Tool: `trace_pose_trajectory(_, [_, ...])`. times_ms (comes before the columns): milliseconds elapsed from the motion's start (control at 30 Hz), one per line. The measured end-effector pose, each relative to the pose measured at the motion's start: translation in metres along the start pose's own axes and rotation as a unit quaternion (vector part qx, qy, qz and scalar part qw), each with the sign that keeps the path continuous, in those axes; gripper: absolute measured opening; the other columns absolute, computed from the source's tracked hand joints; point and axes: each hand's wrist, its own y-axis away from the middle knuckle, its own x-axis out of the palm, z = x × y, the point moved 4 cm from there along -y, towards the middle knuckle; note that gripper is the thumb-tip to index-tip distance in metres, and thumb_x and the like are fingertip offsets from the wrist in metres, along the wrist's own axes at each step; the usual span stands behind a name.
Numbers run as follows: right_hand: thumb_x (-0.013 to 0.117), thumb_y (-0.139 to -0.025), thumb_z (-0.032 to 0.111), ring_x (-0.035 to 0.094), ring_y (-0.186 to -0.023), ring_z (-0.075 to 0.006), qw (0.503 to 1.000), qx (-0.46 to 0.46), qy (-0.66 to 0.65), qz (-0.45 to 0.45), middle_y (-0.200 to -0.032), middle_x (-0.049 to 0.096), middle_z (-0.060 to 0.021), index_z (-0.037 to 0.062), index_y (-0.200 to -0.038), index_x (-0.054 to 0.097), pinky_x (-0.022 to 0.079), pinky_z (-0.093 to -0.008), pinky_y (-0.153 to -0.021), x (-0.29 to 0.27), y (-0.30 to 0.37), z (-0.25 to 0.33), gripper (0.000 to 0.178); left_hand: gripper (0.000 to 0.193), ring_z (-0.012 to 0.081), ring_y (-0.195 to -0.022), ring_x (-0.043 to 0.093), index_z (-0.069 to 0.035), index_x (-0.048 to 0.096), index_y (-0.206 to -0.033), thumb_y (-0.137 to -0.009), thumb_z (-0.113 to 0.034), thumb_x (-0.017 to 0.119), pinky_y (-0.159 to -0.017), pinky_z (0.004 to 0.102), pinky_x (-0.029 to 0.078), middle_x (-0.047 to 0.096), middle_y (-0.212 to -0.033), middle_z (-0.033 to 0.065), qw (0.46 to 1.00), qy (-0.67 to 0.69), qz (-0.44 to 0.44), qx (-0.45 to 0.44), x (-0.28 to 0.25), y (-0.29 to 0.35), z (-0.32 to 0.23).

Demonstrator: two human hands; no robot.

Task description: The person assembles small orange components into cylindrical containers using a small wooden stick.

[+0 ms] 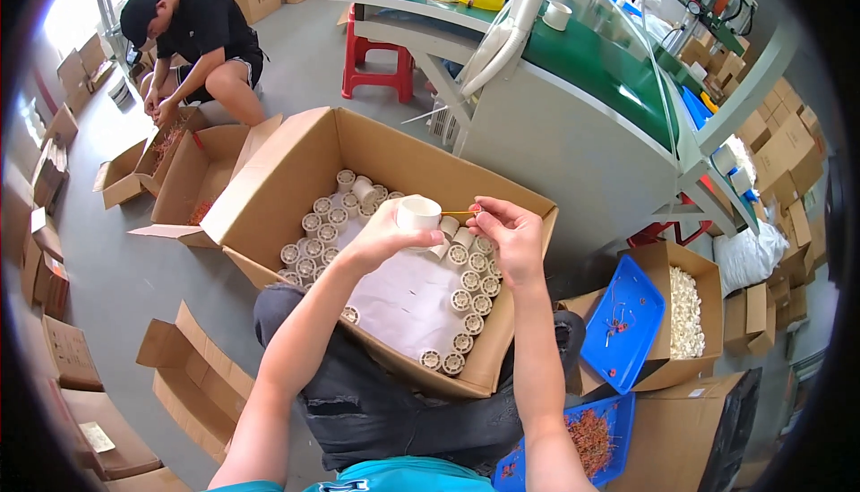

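Note:
My left hand [378,241] is wrapped round a white plastic cup-shaped part [418,215], its round end tilted up. A thin orange-yellow wire [459,213] runs from the side of this part to my right hand [516,239], which pinches its far end. What lies between the right fingertips is too small to make out. Both hands are above a large open cardboard box [430,165]. Inside it, white round parts with spoked ends [337,216] stand along the walls on a white sheet [403,304]. A few of them lie on their sides.
To my right, a blue tray [624,322] with a few wires leans by a carton of white pieces [686,313]; another blue tray [618,420] holds red-orange wires. Ahead stands a green-topped workbench [591,71] with a red stool [377,60]. At left, a person [206,44] crouches over cartons.

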Motion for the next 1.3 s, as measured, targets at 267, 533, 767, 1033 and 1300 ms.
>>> trace_pose_trajectory(267, [0.063, -0.085, -0.012, 0.067, -0.077, -0.0158, 0.930, -0.205, 0.272, -0.141, -0.099, 0.065, -0.0090, -0.0074, -0.102, 0.070, 0.058, -0.0269, -0.071, -0.015, 0.017, 0.006, 0.019, 0.045, 0.0176, -0.089, 0.065, -0.003, 0.059, -0.108, -0.071, -0.010, 0.083, -0.080, 0.0322, 0.051, 0.065, -0.094, 0.0044, 0.972, -0.181, -0.002, 0.152, 0.017, 0.001, -0.017])
trace_pose_trajectory(533, [0.069, -0.081, -0.009, 0.066, -0.083, -0.0198, 0.819, -0.405, 0.385, -0.131, -0.101, 0.065, -0.0109, -0.0031, -0.101, 0.071, 0.055, -0.0282, -0.070, 0.006, 0.048, 0.035, 0.021, 0.047, 0.0315, -0.093, 0.064, -0.005, 0.058, -0.110, -0.069, -0.007, 0.083, -0.078, 0.0393, 0.053, 0.063, -0.104, 0.0118, 0.833, -0.406, -0.187, 0.326, 0.013, -0.004, 0.001])
trace_pose_trajectory(767, [0.071, -0.079, -0.008, 0.066, -0.085, -0.0247, 0.785, -0.437, 0.426, -0.103, -0.100, 0.064, -0.0123, -0.0012, -0.103, 0.070, 0.055, -0.0323, -0.070, 0.028, 0.060, 0.029, 0.025, 0.052, 0.0246, -0.084, 0.063, -0.005, 0.057, -0.107, -0.066, -0.007, 0.089, -0.071, 0.0331, 0.054, 0.063, -0.098, 0.0110, 0.776, -0.436, -0.227, 0.396, 0.017, -0.001, 0.002])
trace_pose_trajectory(1033, [0.069, -0.081, -0.009, 0.066, -0.081, -0.0219, 0.782, -0.424, 0.447, -0.096, -0.099, 0.063, -0.0125, -0.0042, -0.102, 0.071, 0.056, -0.0300, -0.068, 0.029, 0.058, 0.024, 0.021, 0.051, 0.0261, -0.084, 0.064, -0.005, 0.058, -0.106, -0.066, -0.009, 0.090, -0.071, 0.0340, 0.053, 0.063, -0.097, 0.0109, 0.767, -0.439, -0.243, 0.399, 0.018, -0.001, 0.001])
trace_pose_trajectory(1300, [0.069, -0.075, -0.011, 0.066, -0.082, -0.0263, 0.775, -0.423, 0.460, -0.093, -0.102, 0.061, -0.0133, -0.0009, -0.107, 0.068, 0.055, -0.0346, -0.068, 0.025, 0.056, 0.020, 0.033, 0.051, 0.0274, -0.085, 0.064, -0.005, 0.058, -0.106, -0.067, -0.010, 0.089, -0.071, 0.0348, 0.053, 0.063, -0.098, 0.0122, 0.768, -0.446, -0.229, 0.398, 0.017, 0.000, 0.003])
